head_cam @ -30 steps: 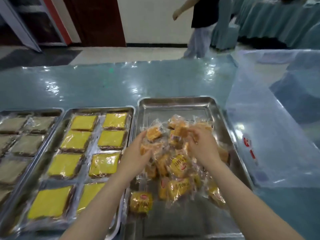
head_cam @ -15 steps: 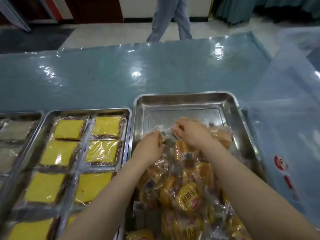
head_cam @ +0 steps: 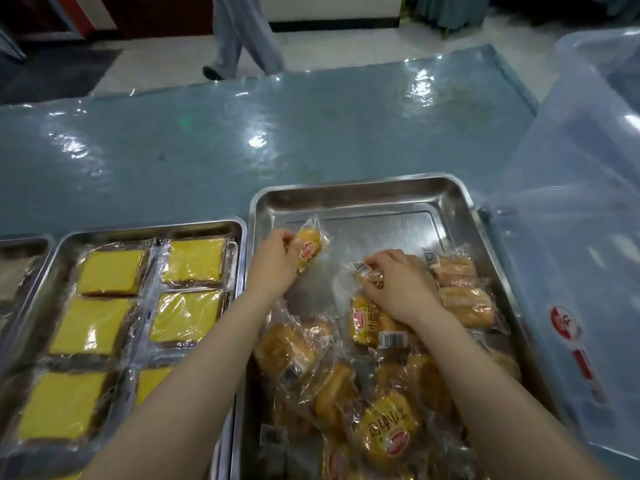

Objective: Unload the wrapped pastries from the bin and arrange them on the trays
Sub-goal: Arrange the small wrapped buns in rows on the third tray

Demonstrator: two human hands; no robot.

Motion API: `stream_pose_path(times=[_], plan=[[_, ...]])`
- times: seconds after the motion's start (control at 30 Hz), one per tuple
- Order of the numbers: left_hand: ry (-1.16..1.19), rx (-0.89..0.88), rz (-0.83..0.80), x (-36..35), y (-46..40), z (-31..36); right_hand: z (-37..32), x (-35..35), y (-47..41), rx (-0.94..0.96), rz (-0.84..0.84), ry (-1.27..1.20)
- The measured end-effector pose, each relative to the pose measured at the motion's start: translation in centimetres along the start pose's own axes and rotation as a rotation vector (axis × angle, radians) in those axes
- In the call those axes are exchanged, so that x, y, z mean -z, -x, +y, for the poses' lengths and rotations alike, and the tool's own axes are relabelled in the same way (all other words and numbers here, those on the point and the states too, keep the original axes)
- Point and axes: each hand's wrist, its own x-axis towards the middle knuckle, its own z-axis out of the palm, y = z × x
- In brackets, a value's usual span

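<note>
Left hand [head_cam: 273,261] grips one wrapped pastry [head_cam: 309,248] over the bare far-left part of the steel tray [head_cam: 360,195], while the right hand [head_cam: 398,282] pinches another packet [head_cam: 365,271] atop the pastry pile [head_cam: 363,393], with the clear bin [head_cam: 581,237] just beside on the counter [head_cam: 207,150].

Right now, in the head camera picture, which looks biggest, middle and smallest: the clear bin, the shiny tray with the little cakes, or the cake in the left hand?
1. Clear bin, though its edges run out of frame.
2. Shiny tray.
3. Wrapped cake held by the left hand, clearly smallest.
</note>
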Motion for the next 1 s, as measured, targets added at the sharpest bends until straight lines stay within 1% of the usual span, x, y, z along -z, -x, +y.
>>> stream_pose_path(times=[0.07, 0.17, 0.23, 0.3, 0.37, 0.43, 0.5, 0.63, 0.73, 0.8, 0.9, 1.0], plan=[[0.004, -0.021, -0.001, 0.5, -0.3, 0.1, -0.1, -0.1, 0.0, -0.005, 0.005, 0.005], [-0.079, -0.052, -0.087, 0.7, -0.9, 0.2, -0.1, -0.1, -0.2, -0.009, 0.0, 0.008], [-0.129, -0.079, -0.098, 0.7, -1.2, 0.5, -0.1, 0.0, -0.2, -0.01, -0.006, 0.002], [-0.184, -0.134, -0.028, 0.5, -1.4, 0.8, 0.0, 0.0, -0.2, -0.014, -0.011, -0.003], [-0.303, -0.239, 0.077, 0.3, -1.1, 1.2, 0.0, 0.0, -0.1, -0.014, -0.003, 0.001], [-0.438, -0.358, 0.109, -0.2, -0.2, 1.6, -0.1, 0.0, 0.0, -0.007, 0.016, 0.01], [-0.551, -0.381, 0.049, -1.1, 1.3, 1.7, -0.1, -0.1, 0.0, 0.002, 0.034, 0.008], [-0.728, -0.3, -0.074, -3.4, 3.1, 1.9, 0.0, -0.2, 0.3, 0.0, 0.049, -0.059], [-0.753, -0.3, -0.183, -3.7, 1.7, 1.8, -0.1, -0.1, 0.4, -0.013, 0.021, -0.102], [-0.735, -0.325, -0.226, -3.3, 0.2, 1.5, 0.0, 0.3, 0.0, -0.02, -0.005, -0.16], [-0.635, -0.379, -0.189, -2.4, -1.6, 0.6, 0.0, 1.2, -1.0, -0.06, -0.012, -0.311], [-0.54, -0.425, -0.14, -1.8, -2.3, -0.1, -0.1, 1.5, -2.3, -0.068, -0.002, -0.316]])
